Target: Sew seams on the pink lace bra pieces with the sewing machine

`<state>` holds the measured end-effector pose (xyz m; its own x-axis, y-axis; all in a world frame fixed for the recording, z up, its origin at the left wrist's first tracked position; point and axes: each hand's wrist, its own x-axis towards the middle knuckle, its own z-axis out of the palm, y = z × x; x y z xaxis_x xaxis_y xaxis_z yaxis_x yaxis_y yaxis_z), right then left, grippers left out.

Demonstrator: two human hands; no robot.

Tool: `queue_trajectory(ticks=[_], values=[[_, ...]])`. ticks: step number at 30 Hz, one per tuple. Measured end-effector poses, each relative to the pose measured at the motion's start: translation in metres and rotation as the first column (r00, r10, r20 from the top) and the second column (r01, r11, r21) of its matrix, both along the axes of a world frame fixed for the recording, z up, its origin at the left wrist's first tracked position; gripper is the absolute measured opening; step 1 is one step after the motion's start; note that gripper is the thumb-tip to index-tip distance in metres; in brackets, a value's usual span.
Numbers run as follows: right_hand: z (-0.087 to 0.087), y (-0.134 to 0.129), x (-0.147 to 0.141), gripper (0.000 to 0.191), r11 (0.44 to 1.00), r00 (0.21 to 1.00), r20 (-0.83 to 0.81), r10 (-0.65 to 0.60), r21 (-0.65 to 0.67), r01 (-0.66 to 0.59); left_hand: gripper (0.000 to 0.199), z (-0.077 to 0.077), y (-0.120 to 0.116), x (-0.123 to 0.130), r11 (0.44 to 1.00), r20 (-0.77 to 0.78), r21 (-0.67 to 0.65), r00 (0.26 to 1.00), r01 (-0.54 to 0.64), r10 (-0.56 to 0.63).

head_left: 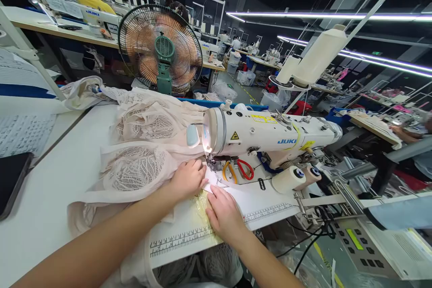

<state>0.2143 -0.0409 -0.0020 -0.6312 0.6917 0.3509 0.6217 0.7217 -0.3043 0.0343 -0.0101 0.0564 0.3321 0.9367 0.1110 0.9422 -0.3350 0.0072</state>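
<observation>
A white sewing machine (266, 132) lies across the table, its lit needle area at its left end. Just below the needle, my left hand (189, 179) presses its closed fingers on pale fabric (209, 177). My right hand (225, 211) rests beside it, fingers bent together on the fabric's lower edge. A strip of yellowish lace (201, 204) hangs between both hands toward the table's front edge. Cream lace garments (141, 168) are heaped left of the machine and run under my left forearm.
Red-handled scissors (245, 169), thread spools (288, 179) and a small black blade (261, 184) lie right of the needle. A green fan (164, 49) stands behind the table. A dark phone (13, 182) sits at far left; a control box (366, 245) is at lower right.
</observation>
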Motion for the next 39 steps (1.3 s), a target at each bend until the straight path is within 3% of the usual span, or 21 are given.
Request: queue_trajectory(ticks=[2,7,12,22,39], values=[[0.003,0.001,-0.006,0.03,1.0,1.0,-0.011,-0.006,0.001,0.006,0.02,-0.002,-0.002,0.001,0.999,-0.004,0.005,0.999,0.052,-0.052],[0.009,0.004,-0.015,0.038,0.999,0.996,-0.084,0.014,-0.034,-0.017,0.023,-0.015,-0.022,0.006,0.984,0.018,-0.014,0.984,0.175,-0.175],[0.004,0.005,-0.013,0.032,0.999,0.998,-0.065,0.017,-0.042,-0.02,0.053,-0.019,-0.033,-0.004,0.987,0.051,-0.039,0.986,0.158,-0.156],[0.003,0.006,-0.007,0.032,0.999,0.997,-0.072,0.018,-0.042,-0.021,0.043,-0.014,-0.018,-0.027,0.951,0.126,-0.062,0.947,0.304,-0.294],[0.003,0.005,-0.006,0.029,0.998,0.993,-0.114,0.013,-0.058,-0.02,0.046,-0.011,0.007,-0.043,0.936,0.261,-0.196,0.936,0.292,-0.237]])
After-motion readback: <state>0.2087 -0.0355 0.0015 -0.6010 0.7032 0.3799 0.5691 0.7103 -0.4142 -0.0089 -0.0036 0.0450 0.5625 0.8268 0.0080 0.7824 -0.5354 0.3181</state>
